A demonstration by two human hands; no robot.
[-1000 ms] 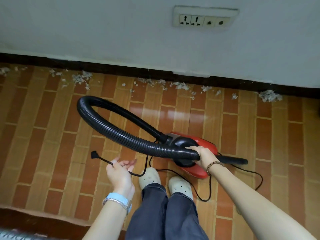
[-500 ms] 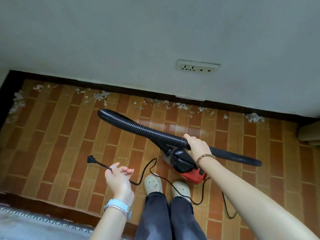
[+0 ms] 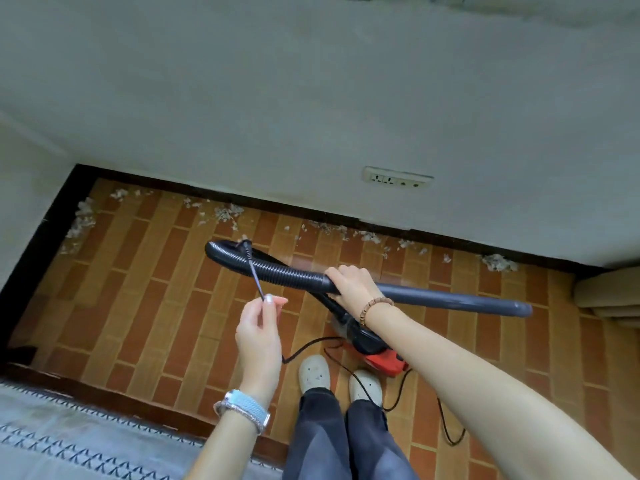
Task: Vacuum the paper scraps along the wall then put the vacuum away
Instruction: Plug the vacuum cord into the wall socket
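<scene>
My right hand (image 3: 353, 287) grips the black hose (image 3: 277, 270) where it joins the rigid dark tube (image 3: 450, 301), which points right. The red and black vacuum body (image 3: 375, 351) hangs below that hand, above the floor near my shoes. My left hand (image 3: 258, 332) pinches the black power cord (image 3: 254, 277) a little below its plug (image 3: 246, 244), which sticks up in front of the hose loop. White paper scraps (image 3: 225, 213) lie along the dark skirting, with more in the left corner (image 3: 83, 218) and a clump at the right (image 3: 498, 262).
A white wall socket strip (image 3: 397, 177) sits low on the wall above the scraps. The rest of the cord (image 3: 446, 427) trails over the brick-pattern floor by my feet. A patterned grey mat (image 3: 69, 431) lies at lower left; a beige object (image 3: 609, 296) at right.
The view has pulled up and back from the floor. My right hand has lifted the hose and vacuum higher. My left hand has raised the cord, bringing the plug up in front of the hose.
</scene>
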